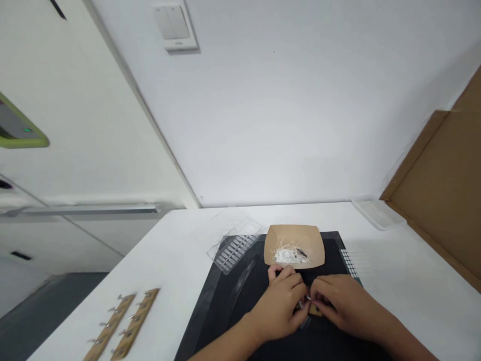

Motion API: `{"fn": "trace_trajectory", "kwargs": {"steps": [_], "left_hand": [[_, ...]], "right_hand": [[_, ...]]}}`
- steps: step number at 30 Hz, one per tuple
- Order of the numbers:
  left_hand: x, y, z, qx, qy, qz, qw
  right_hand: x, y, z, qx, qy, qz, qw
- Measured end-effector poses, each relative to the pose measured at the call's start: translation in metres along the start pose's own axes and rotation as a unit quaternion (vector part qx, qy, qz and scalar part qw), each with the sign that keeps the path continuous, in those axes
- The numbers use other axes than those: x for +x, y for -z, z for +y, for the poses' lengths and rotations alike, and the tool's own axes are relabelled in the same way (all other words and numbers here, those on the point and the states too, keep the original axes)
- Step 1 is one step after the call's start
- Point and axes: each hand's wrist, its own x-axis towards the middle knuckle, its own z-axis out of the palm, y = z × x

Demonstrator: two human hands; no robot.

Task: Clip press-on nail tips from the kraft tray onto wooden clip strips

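Over the black mat (240, 291), my left hand (281, 303) and my right hand (340, 303) meet with their fingertips almost touching. The thumb and fingers of my left hand are closed on a small shiny metal piece (300, 304), mostly hidden by the fingers. My right hand is pinched too, by a thin pale tip; what it holds is too small to make out. Beneath the fingertips shows part of a small wooden piece (314, 310). Just beyond my hands lies a tan paper tray (276, 235) with white bits, thin sticks and something dark in it.
Two wooden strips with metal hooks (108, 328) (135, 326) lie at the table's left. A clear plastic tray (235, 253) rests on the mat's far left corner. White square pieces (351, 263) lie right of the mat, a translucent lid (378, 213) and cardboard (439, 185) beyond.
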Motion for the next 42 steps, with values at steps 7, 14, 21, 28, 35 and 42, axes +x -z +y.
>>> {"fn": "trace_trajectory", "kwargs": {"steps": [7,14,21,28,35,42], "left_hand": [[0.0005,0.0008,0.0014,0.0,0.007,-0.004,1.0],[-0.0001,0.0025,0.0031,0.013,0.02,-0.015,1.0],[-0.0018,0.003,0.0011,0.03,0.016,-0.027,0.999],[-0.0028,0.0011,-0.0008,0.029,0.017,-0.032,0.999],[-0.0027,0.0022,-0.0004,0.041,0.014,-0.038,0.998],[-0.0033,-0.0001,-0.0021,0.035,0.014,-0.035,0.999]], "right_hand": [[-0.0002,0.0033,-0.0012,-0.001,-0.008,-0.007,1.0],[-0.0024,0.0066,-0.0025,-0.004,-0.014,-0.018,1.0],[-0.0019,0.0068,-0.0035,0.001,-0.015,-0.023,1.0],[-0.0012,0.0024,-0.0007,0.006,-0.027,-0.029,0.999],[-0.0018,0.0026,-0.0016,0.007,-0.024,-0.023,0.999],[-0.0017,0.0006,-0.0001,0.012,-0.019,-0.02,1.0]]}}
